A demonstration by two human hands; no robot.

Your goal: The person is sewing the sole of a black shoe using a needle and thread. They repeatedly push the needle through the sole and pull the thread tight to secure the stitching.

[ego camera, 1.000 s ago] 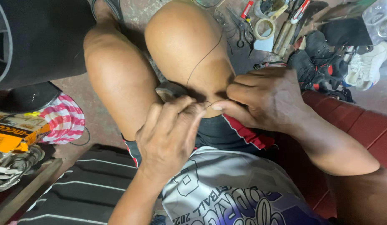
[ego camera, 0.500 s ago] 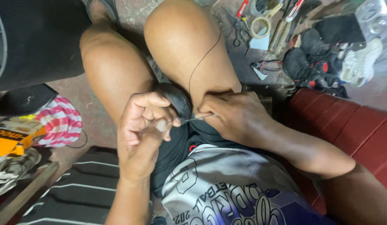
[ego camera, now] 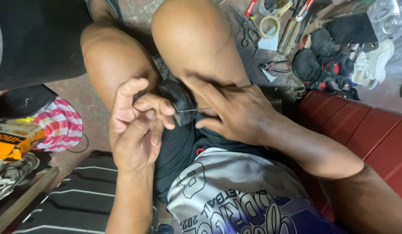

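Here we hold a black shoe (ego camera: 177,97) wedged between our 2 knees. Our left hand (ego camera: 134,125) curls at its near side — thumb and fingers pinched on a thin thread (ego camera: 163,107) that loops beside the shoe. Our right hand (ego camera: 238,115) rests against the shoe's other side, fingers closed on a needle (ego camera: 196,109) that pokes out of the shoe's edge. Beyond the right knee lie scissors (ego camera: 246,32), a tape roll (ego camera: 270,26), pliers (ego camera: 277,67) and more shoes (ego camera: 331,56) — all on the floor, beside a red seat (ego camera: 361,130).
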